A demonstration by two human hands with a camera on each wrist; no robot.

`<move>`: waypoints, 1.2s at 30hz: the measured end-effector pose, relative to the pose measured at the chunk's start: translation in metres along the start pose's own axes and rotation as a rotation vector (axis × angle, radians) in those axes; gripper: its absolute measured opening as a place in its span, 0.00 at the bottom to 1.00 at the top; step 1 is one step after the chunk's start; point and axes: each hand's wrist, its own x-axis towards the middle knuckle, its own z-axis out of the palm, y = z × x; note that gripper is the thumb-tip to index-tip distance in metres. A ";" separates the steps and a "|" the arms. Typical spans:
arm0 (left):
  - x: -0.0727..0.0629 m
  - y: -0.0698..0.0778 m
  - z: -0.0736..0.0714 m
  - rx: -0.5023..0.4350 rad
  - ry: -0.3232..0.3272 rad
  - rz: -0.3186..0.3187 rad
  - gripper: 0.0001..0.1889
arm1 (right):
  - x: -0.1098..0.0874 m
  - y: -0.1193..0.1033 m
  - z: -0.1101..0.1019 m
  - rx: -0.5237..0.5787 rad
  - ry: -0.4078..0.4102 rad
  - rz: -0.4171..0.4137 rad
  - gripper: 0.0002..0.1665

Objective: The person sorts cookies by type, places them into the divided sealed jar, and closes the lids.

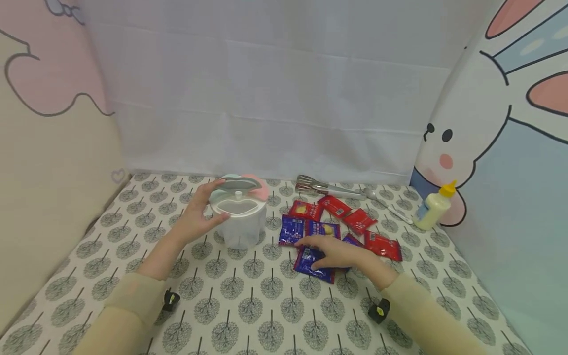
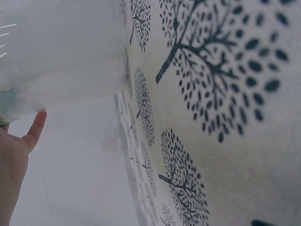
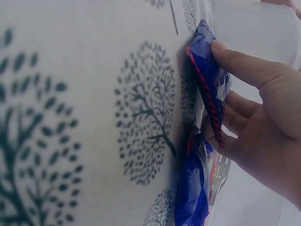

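Note:
A clear plastic canister stands upright on the patterned cloth, left of centre in the head view. Its lid has petal-shaped parts in white, mint and pink. My left hand grips the lid's left side, thumb at the near rim and fingers at the far rim. On the right, my right hand pinches a blue snack packet between thumb and fingers, its near edge tilted up in the right wrist view. Another blue packet lies right beside it. Further blue packets lie just beyond that hand.
Several red packets lie behind and right of the blue ones. Metal tongs and a spoon rest farther back. A bottle with a yellow cap stands at the right, near the bunny-printed side curtain.

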 end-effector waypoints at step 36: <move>0.001 0.009 -0.001 -0.020 -0.021 -0.046 0.48 | 0.028 -0.073 -0.109 0.236 0.483 -0.315 0.15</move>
